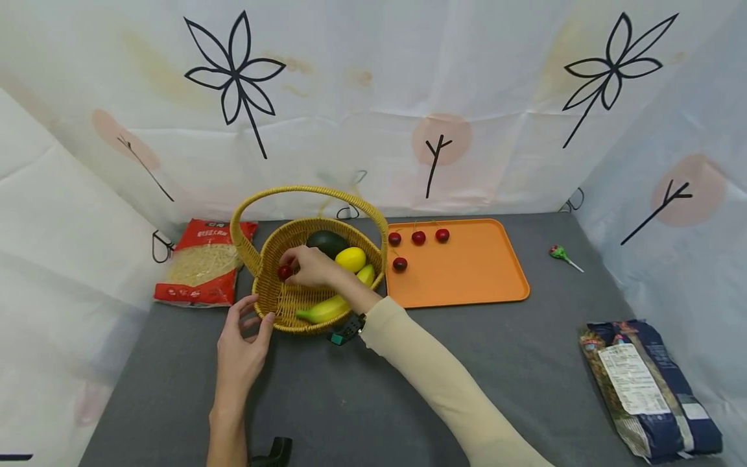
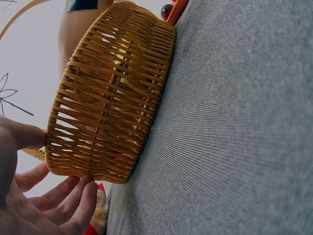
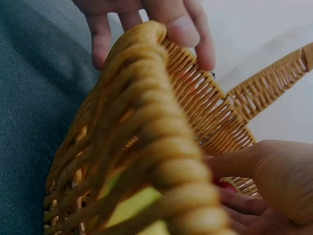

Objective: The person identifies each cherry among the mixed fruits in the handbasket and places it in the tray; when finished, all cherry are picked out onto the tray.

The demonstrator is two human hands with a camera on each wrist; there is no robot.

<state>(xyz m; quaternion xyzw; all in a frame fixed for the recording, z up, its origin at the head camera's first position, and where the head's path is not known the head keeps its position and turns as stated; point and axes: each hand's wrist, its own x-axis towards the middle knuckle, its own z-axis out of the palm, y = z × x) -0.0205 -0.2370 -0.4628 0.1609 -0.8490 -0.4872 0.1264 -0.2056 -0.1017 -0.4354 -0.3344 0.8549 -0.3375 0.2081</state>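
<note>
A yellow woven basket [image 1: 300, 329] with a tall handle stands on the grey table. My right hand [image 1: 312, 266] reaches inside it and pinches a dark red cherry [image 1: 284, 273] near the left wall. In the right wrist view, the fingers partly hide the cherry [image 3: 227, 184]. A dark green avocado [image 1: 327, 242], a yellow lemon [image 1: 351, 259] and bananas [image 1: 323, 310] lie in the basket's back and right side. At the basket's front left, my left hand [image 1: 242, 340] touches the rim with relaxed, spread fingers and thumb, seen close against the weave in the left wrist view.
An orange tray [image 1: 467, 272] right of the basket bears several cherries [image 1: 418, 238]. Left of the basket lies a red and clear food bag [image 1: 201, 266]. Farther right are a green and red lollipop [image 1: 558, 252] and a dark blue food bag [image 1: 648, 389]. Printed cloth walls surround the table.
</note>
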